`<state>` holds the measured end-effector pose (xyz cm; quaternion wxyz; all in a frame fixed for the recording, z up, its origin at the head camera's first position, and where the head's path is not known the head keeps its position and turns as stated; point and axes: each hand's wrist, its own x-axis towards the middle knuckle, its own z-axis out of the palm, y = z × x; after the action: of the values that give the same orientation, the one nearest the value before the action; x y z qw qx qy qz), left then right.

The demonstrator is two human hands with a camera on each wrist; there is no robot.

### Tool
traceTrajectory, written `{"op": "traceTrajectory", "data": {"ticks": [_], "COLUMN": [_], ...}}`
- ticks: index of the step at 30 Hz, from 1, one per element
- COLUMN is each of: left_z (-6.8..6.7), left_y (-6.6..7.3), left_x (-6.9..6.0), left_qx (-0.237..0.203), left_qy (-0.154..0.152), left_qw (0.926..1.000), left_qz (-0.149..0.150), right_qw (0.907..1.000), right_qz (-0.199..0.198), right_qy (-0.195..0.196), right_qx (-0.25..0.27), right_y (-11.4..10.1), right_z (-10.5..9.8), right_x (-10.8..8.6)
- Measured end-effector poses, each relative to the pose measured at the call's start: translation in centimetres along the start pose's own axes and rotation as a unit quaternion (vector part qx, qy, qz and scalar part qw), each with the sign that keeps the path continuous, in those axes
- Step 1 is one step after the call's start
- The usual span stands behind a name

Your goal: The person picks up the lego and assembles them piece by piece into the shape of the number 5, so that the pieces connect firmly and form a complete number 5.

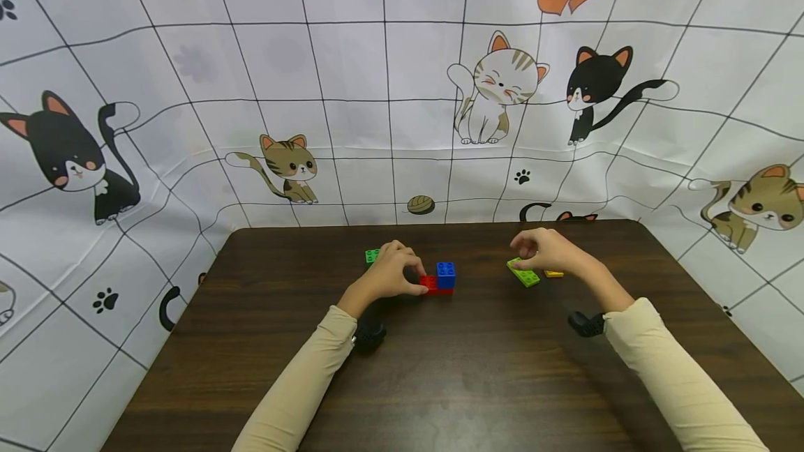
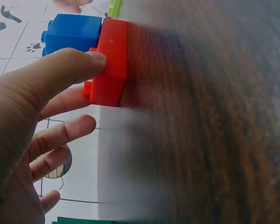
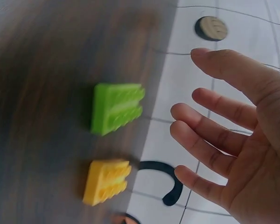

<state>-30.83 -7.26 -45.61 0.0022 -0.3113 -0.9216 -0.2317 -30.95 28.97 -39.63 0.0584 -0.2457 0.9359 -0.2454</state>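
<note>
On the table stands a red toy brick (image 1: pixel 442 291) with a blue brick (image 1: pixel 446 275) on one end of it. My left hand (image 1: pixel 391 273) pinches the red brick's other end between thumb and index finger; the remaining fingers spread apart in the left wrist view. Above a lime green brick (image 3: pixel 117 107) hovers my right hand (image 1: pixel 548 254). Its fingers are loosely bent and hold nothing, with a gap to the brick in the right wrist view. A yellow brick (image 3: pixel 107 181) lies beside the lime one, partly hidden by the right hand in the head view.
A darker green brick (image 1: pixel 373 256) lies behind the left hand. The dark wooden table (image 1: pixel 477 382) ends at the back against a white cloth (image 1: pixel 352 124) printed with cats and grid lines. Black wrist devices sit under both forearms.
</note>
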Motion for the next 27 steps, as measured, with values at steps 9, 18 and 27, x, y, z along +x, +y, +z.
{"op": "traceTrajectory", "data": {"ticks": [9,18,27], "left_z": [0.2,0.3,0.2], "left_y": [-0.1,-0.3,-0.4], "left_x": [-0.1,0.0,0.1], "left_qx": [-0.003,-0.007,0.001], "left_qy": [0.001,0.004,0.005], "left_qw": [1.0,1.0,1.0], "left_qz": [0.003,0.003,0.004], "right_qw": [0.9984,0.9961,0.9952], "right_qz": [0.038,0.06,0.063], "right_qy": [-0.018,-0.028,-0.024], "right_qx": [-0.038,-0.058,-0.071], "right_y": [1.6,2.4,2.6], "right_z": [0.7,1.4,1.9], "right_x": [-1.1,-1.5,-1.5]}}
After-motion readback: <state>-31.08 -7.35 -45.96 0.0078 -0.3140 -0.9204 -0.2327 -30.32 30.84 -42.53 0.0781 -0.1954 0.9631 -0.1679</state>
